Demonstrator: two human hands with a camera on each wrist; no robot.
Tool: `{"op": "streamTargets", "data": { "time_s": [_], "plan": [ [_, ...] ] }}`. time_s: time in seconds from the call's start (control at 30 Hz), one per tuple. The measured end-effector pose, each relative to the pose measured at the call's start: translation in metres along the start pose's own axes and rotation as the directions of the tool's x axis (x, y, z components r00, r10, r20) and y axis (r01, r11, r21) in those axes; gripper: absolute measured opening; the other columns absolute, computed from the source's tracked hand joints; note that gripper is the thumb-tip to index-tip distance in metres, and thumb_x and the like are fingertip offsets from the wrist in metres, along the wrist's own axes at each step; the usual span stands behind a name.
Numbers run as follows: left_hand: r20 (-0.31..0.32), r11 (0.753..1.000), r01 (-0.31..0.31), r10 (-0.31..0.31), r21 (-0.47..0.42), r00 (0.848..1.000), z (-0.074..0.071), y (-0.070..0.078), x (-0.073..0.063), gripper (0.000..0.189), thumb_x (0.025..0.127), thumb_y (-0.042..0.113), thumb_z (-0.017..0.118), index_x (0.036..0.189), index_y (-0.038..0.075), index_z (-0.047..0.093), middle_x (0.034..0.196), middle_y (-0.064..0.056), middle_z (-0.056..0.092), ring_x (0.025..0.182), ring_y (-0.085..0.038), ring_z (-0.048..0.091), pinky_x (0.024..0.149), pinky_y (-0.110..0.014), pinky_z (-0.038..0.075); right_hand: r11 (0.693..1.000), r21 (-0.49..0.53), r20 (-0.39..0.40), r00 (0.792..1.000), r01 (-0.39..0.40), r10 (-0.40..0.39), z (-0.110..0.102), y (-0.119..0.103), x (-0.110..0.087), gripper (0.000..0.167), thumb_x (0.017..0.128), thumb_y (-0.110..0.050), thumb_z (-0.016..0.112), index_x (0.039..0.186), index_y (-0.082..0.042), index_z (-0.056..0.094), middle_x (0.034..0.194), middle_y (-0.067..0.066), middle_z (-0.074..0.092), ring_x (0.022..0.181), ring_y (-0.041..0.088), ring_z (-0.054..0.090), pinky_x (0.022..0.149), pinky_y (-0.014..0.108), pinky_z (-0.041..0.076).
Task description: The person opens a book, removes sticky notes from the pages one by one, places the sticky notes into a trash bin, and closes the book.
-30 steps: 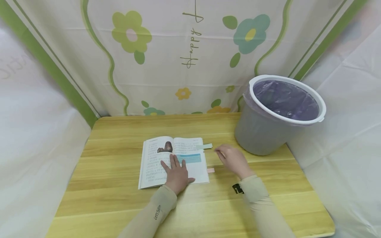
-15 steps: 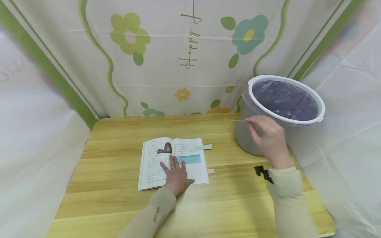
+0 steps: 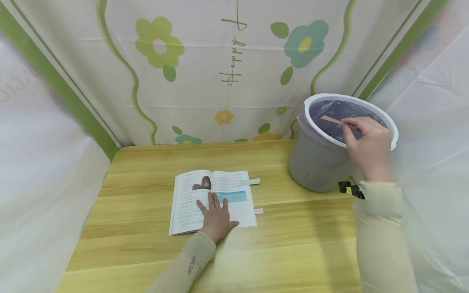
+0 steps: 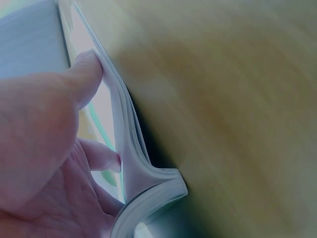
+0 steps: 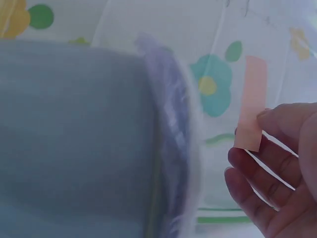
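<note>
My left hand (image 3: 217, 219) lies spread on the open book (image 3: 234, 211), its straight fingers pressing the pages near the spine; the left wrist view shows the thumb (image 4: 86, 74) resting on the lower page edge. In my right hand (image 3: 370, 142), thumb and fingertips pinch a small orange-pink sticky page flag (image 5: 252, 104). That hand is above the mouth of the grey trash can (image 3: 315, 162), with the flag over the opening. A green sticky flag (image 3: 254, 181) and a pink sticky flag (image 3: 259, 211) stick out from the book's right edge.
The can has a white rim (image 3: 320, 130) and a purple plastic liner (image 5: 173, 119); it stands at the back right of the wooden table (image 3: 139, 252). A flower-printed curtain (image 3: 198, 81) hangs behind the table.
My right hand has moved from beside the book, right and away from me, up over the trash can, carrying the pinched flag. The left hand has stayed on the book.
</note>
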State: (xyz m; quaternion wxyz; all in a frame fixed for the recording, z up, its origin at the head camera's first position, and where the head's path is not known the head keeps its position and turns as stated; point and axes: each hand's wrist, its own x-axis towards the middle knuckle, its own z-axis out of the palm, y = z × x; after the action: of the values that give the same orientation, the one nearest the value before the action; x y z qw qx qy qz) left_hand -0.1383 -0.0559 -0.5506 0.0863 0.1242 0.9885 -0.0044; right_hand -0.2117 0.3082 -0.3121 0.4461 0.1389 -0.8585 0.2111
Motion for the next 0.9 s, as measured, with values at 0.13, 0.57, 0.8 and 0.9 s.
{"op": "streamTargets", "data": {
  "time_s": [0.13,0.57,0.8,0.9],
  "plan": [
    [-0.004,1.000,-0.002,0.002,0.008,1.000,0.001,0.000,0.000,0.093,0.086,0.075,0.052,0.150,0.008,0.044,0.152,-0.038,0.024,0.144,-0.052,0.012,0.100,-0.082,0.013,0.997,-0.062,0.064,0.997,-0.049,0.053,-0.001,0.019,0.005,0.015,0.089,-0.004,0.066,0.097,0.002,0.077,0.092,0.022,0.072,0.084,0.040,0.066,0.076,0.041,0.044],
    [-0.012,1.000,0.002,-0.002,0.009,1.000,0.003,-0.001,0.000,0.093,0.085,0.076,0.050,0.151,0.010,0.043,0.152,-0.037,0.023,0.144,-0.052,0.012,0.100,-0.081,0.015,0.979,-0.148,0.197,0.966,-0.137,0.165,-0.003,0.045,0.015,0.022,0.091,-0.009,0.060,0.099,0.004,0.075,0.092,0.026,0.071,0.084,0.049,0.064,0.076,0.056,0.043],
    [-0.024,1.000,-0.006,0.007,0.012,1.000,0.004,-0.002,-0.001,0.093,0.086,0.076,0.049,0.151,0.010,0.043,0.152,-0.037,0.024,0.144,-0.052,0.012,0.100,-0.081,0.015,0.955,-0.251,0.339,0.909,-0.159,0.241,-0.005,0.058,0.019,0.025,0.094,-0.013,0.057,0.101,0.003,0.074,0.095,0.027,0.070,0.085,0.051,0.062,0.080,0.061,0.042],
    [-0.029,1.000,-0.004,0.005,0.013,1.000,0.005,-0.002,-0.001,0.093,0.086,0.076,0.048,0.151,0.010,0.042,0.152,-0.037,0.024,0.144,-0.051,0.011,0.101,-0.080,0.015,0.948,-0.272,0.374,0.890,-0.164,0.261,-0.005,0.062,0.020,0.026,0.095,-0.015,0.056,0.103,0.002,0.074,0.097,0.026,0.070,0.087,0.052,0.061,0.081,0.061,0.042]
  ]
}}
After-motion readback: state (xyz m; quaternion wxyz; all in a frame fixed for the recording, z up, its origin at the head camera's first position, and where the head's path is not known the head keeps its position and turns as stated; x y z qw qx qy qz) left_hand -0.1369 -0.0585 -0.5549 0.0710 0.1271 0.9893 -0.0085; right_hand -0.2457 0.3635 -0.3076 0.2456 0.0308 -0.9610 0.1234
